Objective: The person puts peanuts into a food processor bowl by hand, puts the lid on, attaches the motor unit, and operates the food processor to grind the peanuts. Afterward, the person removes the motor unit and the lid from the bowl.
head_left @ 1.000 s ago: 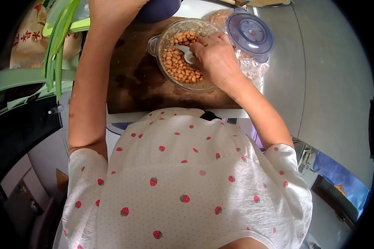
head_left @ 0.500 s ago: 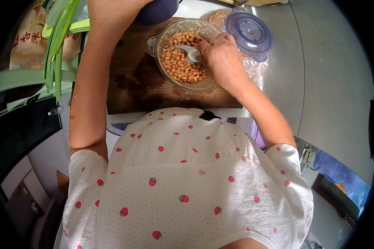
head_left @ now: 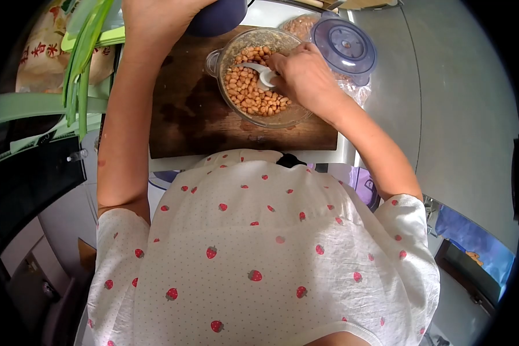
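Observation:
A clear bowl with a side handle stands on a dark wooden board. Peanuts lie in it around a white blade piece. My right hand reaches over the bowl's right side, its fingers curled down beside the blade piece; what the fingertips hold, if anything, is hidden. At the top edge of the view, my left hand is cut off, with its fingers out of sight. A dark purple rounded object is just to its right.
A translucent purple lid rests on bags of peanuts behind the bowl at the right. Green leaves hang over a light green tray at the left, near a printed bag.
My right hand has shifted slightly, and its forearm and elbow have moved outward to the right. The blade piece remains among the peanuts. My left arm has barely moved.

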`<state>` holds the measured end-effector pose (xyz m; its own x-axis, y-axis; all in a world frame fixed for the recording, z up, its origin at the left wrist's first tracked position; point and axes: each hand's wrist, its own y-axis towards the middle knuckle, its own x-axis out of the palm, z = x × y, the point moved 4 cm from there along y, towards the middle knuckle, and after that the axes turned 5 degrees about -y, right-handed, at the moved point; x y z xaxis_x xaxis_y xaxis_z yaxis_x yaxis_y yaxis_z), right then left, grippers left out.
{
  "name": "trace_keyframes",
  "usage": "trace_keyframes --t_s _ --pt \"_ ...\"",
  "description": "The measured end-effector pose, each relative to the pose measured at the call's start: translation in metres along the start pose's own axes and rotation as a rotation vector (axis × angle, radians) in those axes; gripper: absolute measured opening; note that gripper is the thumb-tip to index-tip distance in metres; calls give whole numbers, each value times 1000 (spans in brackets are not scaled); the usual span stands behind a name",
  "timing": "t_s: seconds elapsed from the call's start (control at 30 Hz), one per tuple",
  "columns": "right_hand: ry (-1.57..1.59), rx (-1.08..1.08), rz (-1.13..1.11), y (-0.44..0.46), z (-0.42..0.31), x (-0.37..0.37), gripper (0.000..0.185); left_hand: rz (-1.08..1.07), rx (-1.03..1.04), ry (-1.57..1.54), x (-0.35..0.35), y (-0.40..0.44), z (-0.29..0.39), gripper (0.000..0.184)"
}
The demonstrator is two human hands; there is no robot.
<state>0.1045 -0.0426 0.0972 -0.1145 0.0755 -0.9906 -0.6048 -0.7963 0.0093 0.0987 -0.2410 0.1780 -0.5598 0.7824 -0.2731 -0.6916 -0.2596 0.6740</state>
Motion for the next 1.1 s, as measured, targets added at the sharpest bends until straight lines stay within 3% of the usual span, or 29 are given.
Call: trace_keyframes --t_s 0.07,0.17,0.33,0.57,0.67,0.77,1.0,1.1 --pt "57 23 -50 -3 1 3 9 14 -57 -33 -1 -1 -1 72" --pt "-10 11 132 -5 -6 4 8 -8 -44 35 1 1 3 72" --pt "229 88 -23 -3 7 4 5 -9 31 -23 5 -1 5 73" --pt "193 105 121 -9 5 13 7 -16 -32 -102 4 -3 12 72" --pt "142 108 62 -6 3 14 8 27 146 -89 4 -3 3 71" --pt "230 142 -42 -7 6 13 8 -7 12 -70 2 -4 13 71" --pt "106 137 -51 -6 1 15 9 -14 40 -94 2 -7 12 71" --pt "95 127 -18 -7 2 15 11 27 155 -19 0 -5 13 71"
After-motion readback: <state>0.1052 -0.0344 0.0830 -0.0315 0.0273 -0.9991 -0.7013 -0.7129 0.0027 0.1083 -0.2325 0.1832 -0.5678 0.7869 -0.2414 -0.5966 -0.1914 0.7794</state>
